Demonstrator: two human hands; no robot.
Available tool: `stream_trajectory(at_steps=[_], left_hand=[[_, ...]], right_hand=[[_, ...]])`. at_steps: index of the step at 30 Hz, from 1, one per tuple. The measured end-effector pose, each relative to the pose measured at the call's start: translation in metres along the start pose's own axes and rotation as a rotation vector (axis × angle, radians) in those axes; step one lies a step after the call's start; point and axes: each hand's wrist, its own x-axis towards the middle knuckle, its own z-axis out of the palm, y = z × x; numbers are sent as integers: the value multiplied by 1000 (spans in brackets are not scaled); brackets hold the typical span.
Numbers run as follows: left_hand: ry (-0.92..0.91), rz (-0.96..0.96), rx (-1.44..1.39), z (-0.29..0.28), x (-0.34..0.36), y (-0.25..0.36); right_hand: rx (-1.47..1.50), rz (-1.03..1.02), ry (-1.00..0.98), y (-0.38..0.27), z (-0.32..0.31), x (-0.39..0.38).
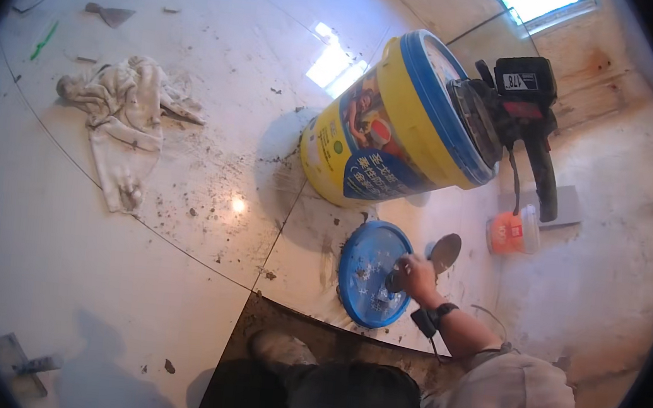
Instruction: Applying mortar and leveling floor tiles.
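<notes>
My right hand point(415, 279), with a dark band at the wrist, reaches over a blue round lid point(361, 300) lying on the tiles. Its fingers are closed at a small dark roundish piece point(393, 281) above the lid, too small to name. Pale flecks and dirt are scattered on the lid. A grey disc point(445, 252) is just beyond the hand. My left hand is not in view.
A yellow bucket point(323, 153) with a blue rim stands beyond the lid; a black cordless tool point(520, 104) with a round base rests on top. An orange-and-clear tub point(512, 232), crumpled dirty cloth point(128, 120), scraper point(114, 16) and trowel point(17, 363) lie around. Crumbs dot the tiles.
</notes>
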Motion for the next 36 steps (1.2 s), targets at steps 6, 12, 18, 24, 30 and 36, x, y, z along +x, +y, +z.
stream_trajectory(at_steps=[6, 12, 18, 24, 30, 36], left_hand=[[44, 38, 28, -7, -8, -24], [106, 242, -104, -3, -17, -58], [102, 217, -117, 42, 29, -126], [144, 287, -409, 78, 41, -129], [50, 214, -348, 42, -16, -69], [23, 232, -366, 54, -27, -62]], right_hand=[[115, -81, -286, -46, 13, -44], [294, -116, -212, -37, 48, -62], [85, 37, -333, -39, 63, -64], [67, 73, -368, -48, 64, -65], [202, -12, -346, -48, 47, -59], [107, 3, -414, -53, 50, -59]])
